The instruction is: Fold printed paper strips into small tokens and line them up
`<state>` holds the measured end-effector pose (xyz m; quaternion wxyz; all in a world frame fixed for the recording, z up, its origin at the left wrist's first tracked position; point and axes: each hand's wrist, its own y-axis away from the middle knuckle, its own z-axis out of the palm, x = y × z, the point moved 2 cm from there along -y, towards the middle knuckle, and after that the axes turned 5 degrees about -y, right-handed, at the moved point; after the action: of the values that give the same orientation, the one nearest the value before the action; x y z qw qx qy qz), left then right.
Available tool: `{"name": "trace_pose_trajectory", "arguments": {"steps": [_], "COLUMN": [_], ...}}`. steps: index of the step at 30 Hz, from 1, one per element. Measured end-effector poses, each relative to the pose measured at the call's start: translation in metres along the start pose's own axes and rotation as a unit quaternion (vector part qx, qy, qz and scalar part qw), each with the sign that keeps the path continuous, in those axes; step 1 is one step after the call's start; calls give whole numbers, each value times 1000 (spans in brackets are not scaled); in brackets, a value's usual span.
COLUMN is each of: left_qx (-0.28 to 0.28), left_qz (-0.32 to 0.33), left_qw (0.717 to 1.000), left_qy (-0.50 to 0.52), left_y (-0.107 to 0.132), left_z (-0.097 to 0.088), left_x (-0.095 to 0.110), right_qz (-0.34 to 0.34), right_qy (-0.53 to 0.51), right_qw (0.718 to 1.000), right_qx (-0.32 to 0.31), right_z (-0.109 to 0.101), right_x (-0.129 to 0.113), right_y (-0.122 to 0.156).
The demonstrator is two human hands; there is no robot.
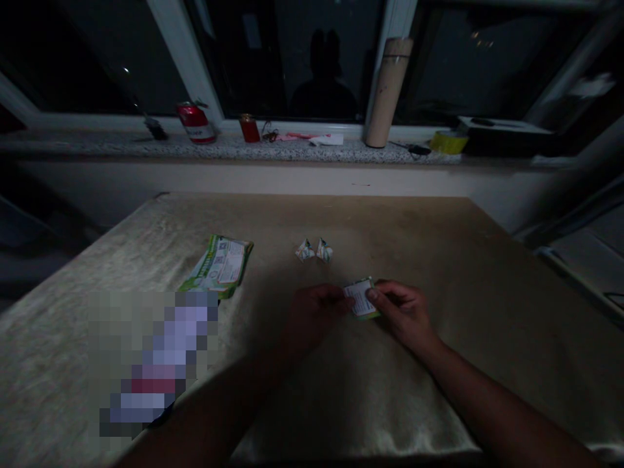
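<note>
Between both hands is a small flat packet (361,299), white with printed text and green edges. My left hand (316,309) pinches its left edge; that hand lies in shadow. My right hand (402,309) grips the packet's right side, thumb on top. Just beyond the hands, two small white wrapped pieces, the left one (305,251) and the right one (324,251), lie side by side on the table. Off to the left rests a larger green and white printed pouch (224,263), nearest to my left hand.
A cloth-covered table (390,227) spans the view. Below the pouch lies a pixelated long object (170,357). Along the granite windowsill (302,153) stand a red can (195,123), a red jar (249,129), a tall tan cylinder (389,94) and a yellow tape roll (448,142).
</note>
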<state>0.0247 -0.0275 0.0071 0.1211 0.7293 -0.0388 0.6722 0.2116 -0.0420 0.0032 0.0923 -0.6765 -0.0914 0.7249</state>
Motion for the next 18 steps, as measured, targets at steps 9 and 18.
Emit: {"name": "trace_pose_trajectory", "arguments": {"steps": [9,18], "left_qx": [-22,-16], "left_qz": [15,13], "left_qw": [1000,999], "left_qy": [17,35], "left_y": [0,-2], "left_z": [-1,-2], "left_x": [1,-1], "right_qz": [27,41], "right_qy": [-14,-19], "right_qw": [999,999], "right_qx": [11,27], "right_z": [1,1], "right_x": [-1,-4], "right_y": [0,1]}}
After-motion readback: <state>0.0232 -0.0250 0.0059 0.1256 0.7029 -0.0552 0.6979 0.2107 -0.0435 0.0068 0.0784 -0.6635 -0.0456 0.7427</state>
